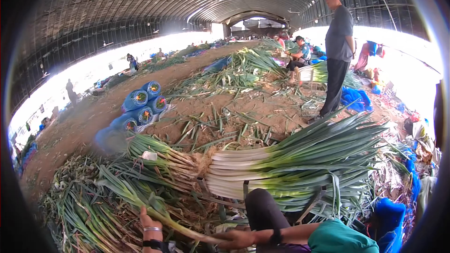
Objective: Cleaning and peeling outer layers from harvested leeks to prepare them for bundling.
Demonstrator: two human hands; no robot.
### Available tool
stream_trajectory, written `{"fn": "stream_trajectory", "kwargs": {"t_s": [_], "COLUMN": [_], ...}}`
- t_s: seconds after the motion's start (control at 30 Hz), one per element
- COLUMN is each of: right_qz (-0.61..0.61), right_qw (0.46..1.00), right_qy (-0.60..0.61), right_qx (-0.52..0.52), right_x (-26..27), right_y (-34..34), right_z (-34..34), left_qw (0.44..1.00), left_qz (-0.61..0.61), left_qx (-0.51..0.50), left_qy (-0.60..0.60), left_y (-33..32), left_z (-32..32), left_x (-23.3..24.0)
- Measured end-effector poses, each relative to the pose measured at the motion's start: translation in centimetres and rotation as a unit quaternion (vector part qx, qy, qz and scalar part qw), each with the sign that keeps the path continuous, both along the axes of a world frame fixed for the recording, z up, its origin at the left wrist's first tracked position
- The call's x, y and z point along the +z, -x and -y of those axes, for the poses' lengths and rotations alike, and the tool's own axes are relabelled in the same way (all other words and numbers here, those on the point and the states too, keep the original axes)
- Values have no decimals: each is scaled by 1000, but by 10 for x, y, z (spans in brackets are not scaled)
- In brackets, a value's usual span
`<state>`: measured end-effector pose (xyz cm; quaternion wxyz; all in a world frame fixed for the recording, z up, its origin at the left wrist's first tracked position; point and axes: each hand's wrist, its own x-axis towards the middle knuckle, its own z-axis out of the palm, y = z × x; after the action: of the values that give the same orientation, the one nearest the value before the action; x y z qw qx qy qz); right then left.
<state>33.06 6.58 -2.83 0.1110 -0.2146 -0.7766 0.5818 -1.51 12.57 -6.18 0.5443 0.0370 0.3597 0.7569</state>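
Note:
One long green onion (175,225) lies slantwise across both my hands, its green leaves pointing up and left. My left hand (149,219) holds it where the leaves begin, with a bracelet and a dark band on that wrist. Around its pale lower end, my right hand (233,239) is closed. Behind my raised knee, cleaned green onions with white stalks (239,172) lie side by side on a metal rack (246,186), leaves to the right. Uncleaned green onions (84,214) are heaped at the left, and another bunch (175,161) has its roots towards the rack.
Blue wrapped bundles (135,100) are stacked on the ground ahead to the left. A person (339,42) stands beyond the rack, and another (300,54) sits farther back by more onions. Blue netting (390,221) lies at the right. Loose leaves litter the soil floor.

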Motion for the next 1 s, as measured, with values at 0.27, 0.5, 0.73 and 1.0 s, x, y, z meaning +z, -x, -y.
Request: {"fn": "stream_trajectory", "kwargs": {"t_s": [0.27,0.5,0.73,1.0], "right_qz": [-39,3,-25,-55], "right_qw": [976,999,997,997], "right_qy": [-136,5,79,2], "right_qx": [168,-45,13,-47], "right_x": [-45,2,-6,-31], "right_y": [116,183,192,192], "right_z": [-39,-112,-108,-112], "left_qw": [995,998,999,999], "left_qz": [-78,-58,-18,-17], "left_qx": [-4,-17,-22,-31], "left_qy": [63,12,-21,-13], "left_y": [49,11,14,20], "left_z": [29,-9,9,-1], "left_x": [-20,15,21,-3]}}
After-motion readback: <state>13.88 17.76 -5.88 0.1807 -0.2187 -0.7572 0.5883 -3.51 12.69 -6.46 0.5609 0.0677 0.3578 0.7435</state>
